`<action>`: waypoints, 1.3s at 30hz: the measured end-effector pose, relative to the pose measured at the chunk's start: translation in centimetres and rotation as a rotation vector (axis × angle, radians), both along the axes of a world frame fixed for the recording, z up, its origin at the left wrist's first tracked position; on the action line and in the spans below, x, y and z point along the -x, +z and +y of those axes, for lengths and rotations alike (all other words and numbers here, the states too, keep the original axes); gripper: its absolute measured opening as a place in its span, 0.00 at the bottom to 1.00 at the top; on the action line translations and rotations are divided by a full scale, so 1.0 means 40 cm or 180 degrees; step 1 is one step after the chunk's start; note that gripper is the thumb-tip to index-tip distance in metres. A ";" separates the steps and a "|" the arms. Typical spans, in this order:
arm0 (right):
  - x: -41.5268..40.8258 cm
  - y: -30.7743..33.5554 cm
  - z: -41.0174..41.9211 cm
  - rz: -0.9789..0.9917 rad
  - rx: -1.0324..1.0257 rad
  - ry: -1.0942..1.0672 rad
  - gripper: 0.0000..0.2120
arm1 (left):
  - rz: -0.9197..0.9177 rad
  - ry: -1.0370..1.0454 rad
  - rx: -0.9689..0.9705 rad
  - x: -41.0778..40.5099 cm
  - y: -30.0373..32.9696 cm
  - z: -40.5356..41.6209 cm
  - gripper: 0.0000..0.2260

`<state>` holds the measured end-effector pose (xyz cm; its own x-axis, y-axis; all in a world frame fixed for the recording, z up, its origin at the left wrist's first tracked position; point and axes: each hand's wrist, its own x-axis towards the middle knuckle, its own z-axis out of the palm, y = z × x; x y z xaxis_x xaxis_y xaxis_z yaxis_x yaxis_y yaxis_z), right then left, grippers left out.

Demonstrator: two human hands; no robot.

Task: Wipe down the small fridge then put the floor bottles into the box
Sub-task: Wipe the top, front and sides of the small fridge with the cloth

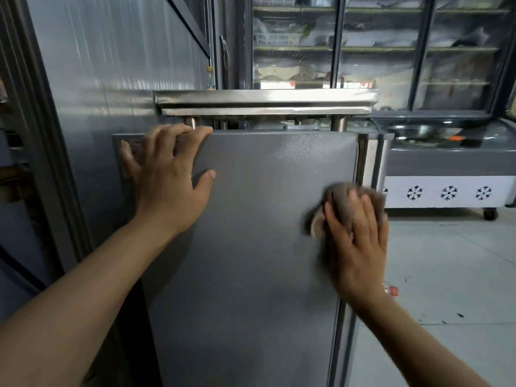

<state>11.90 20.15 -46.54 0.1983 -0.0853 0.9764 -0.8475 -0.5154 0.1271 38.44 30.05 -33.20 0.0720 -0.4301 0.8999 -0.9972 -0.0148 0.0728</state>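
Observation:
The small grey fridge fills the middle of the view, its flat side facing me. My left hand rests on its upper left corner, fingers hooked over the top edge and thumb spread on the panel. My right hand presses a brown cloth flat against the right part of the panel, fingers straight. The cloth bunches above and left of my fingers. A clear bottle with a red label lies on the floor, peeking out behind my right wrist. No box is in view.
A steel shelf on posts stands just above the fridge top. A white chest freezer with snowflake marks sits at right. Glass-door display coolers line the back. A grey panelled wall rises at left. Pale tiled floor lies at right.

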 end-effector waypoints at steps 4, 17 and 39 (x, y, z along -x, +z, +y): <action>0.013 -0.180 0.040 0.0481 -0.0325 -0.0136 0.32 | 0.0031 -0.0016 -0.0057 0.001 0.002 0.001 0.26; -0.155 -0.031 0.039 0.0189 -0.0158 0.0504 0.25 | 0.0019 -0.0067 -0.0012 -0.001 -0.004 -0.010 0.27; -0.313 -0.153 0.114 0.2071 -0.0052 0.0771 0.25 | -0.0479 0.0074 -0.0676 -0.169 -0.165 0.100 0.39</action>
<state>24.42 24.72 -52.65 0.7583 0.0215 0.6516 -0.4625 -0.6866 0.5609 45.19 34.06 -39.81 -0.0439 -0.6103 0.7909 -0.9958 -0.0368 -0.0836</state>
